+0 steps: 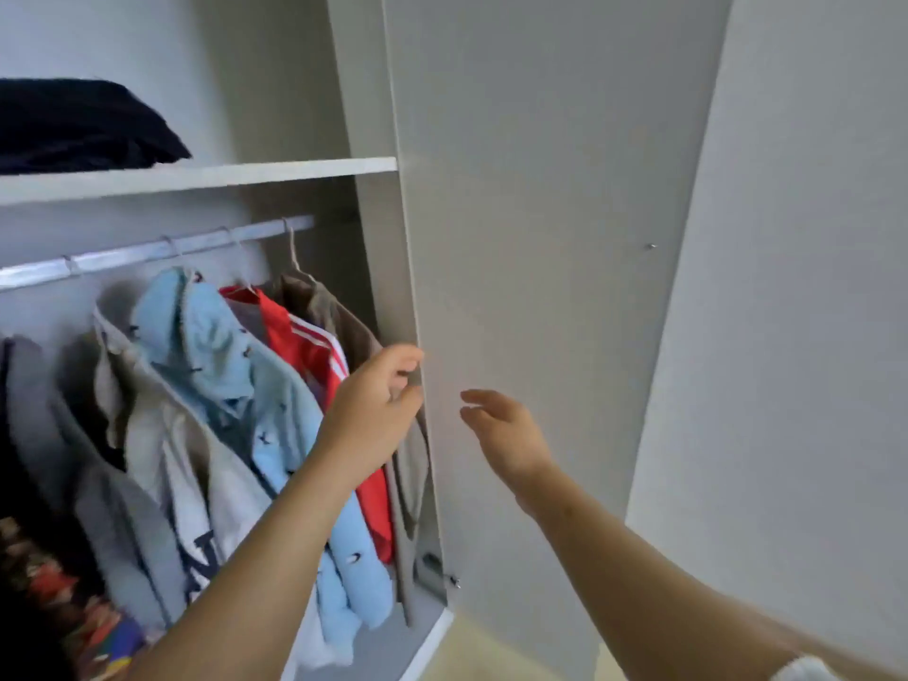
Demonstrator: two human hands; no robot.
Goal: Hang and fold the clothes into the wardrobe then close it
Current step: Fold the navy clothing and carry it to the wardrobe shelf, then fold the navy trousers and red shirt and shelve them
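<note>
The wardrobe stands open, with a metal rail (147, 253) under a white shelf (206, 176). On the rail hang a light blue patterned jacket (255, 400), a red top with white stripes (304, 351), a brown garment (324, 307) and grey hoodies (147, 459). The grey door (540, 238) stands ajar at the right. My left hand (378, 410) curls its fingers round the door's inner edge. My right hand (501, 435) hovers with relaxed fingers just in front of the door's face, holding nothing.
A folded dark navy garment (83, 125) lies on the top shelf. Colourful patterned cloth (59, 592) sits at the lower left inside the wardrobe. A second grey panel (796, 287) stands to the right. Light flooring (491, 651) shows below the door.
</note>
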